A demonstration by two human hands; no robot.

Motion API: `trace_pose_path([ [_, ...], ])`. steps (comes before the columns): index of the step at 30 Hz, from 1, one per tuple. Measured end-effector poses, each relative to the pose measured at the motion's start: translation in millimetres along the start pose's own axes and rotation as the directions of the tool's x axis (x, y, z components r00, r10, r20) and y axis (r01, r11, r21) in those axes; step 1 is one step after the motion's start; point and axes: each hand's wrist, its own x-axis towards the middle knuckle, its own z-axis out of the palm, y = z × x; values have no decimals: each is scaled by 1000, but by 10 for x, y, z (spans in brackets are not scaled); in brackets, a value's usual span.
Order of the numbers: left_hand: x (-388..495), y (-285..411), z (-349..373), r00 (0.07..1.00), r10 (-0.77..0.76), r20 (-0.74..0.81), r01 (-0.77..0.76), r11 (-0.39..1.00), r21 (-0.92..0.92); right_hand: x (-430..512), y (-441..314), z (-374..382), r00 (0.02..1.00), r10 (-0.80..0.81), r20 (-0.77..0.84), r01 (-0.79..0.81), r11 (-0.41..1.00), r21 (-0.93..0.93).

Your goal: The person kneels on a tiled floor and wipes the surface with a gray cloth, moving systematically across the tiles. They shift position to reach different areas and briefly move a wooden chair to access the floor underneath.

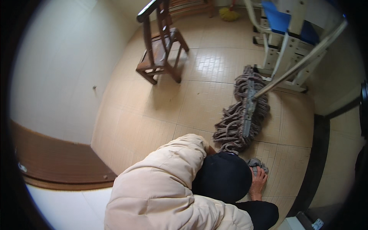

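My right hand (259, 180) presses down on a crumpled grey cloth (255, 163) on the tiled floor, fingers curled over it. Only a sliver of my left hand (211, 150) shows at the end of the cream padded sleeve (172, 166); a black-clad knee (225, 178) hides the rest. Just ahead of that knee lies a large mop head of grey-brown strands (233, 123). Its metal handle (302, 63) slants up to the right.
A dark wooden chair (158, 54) stands ahead on the left, near a pale wall (63, 66). White-framed equipment with blue panels (277, 17) is at the upper right. A yellow mop or brush head (229, 14) rests far back. A brown wooden panel (60, 164) lies at lower left.
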Motion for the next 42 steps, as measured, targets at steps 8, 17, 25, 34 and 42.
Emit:
trace_pose_path([
  [8,-6,-57,-13,991,19,133,-21,1000,17,-113,1620,-280,768,563,-305,-640,693,-332],
  [17,72,-203,-11,978,12,206,-14,1000,5,-321,339,-400,967,185,-174,-169,980,107],
  [25,620,24,-43,974,-132,184,95,976,197,-709,-15,308,989,-48,-140,38,997,-74],
  [34,856,248,-295,976,-162,147,136,976,172,-148,2081,-479,817,481,-318,-565,779,-272],
  [42,836,226,-282,985,-124,117,109,985,131,-6,1560,-512,809,411,-420,-432,900,49],
])
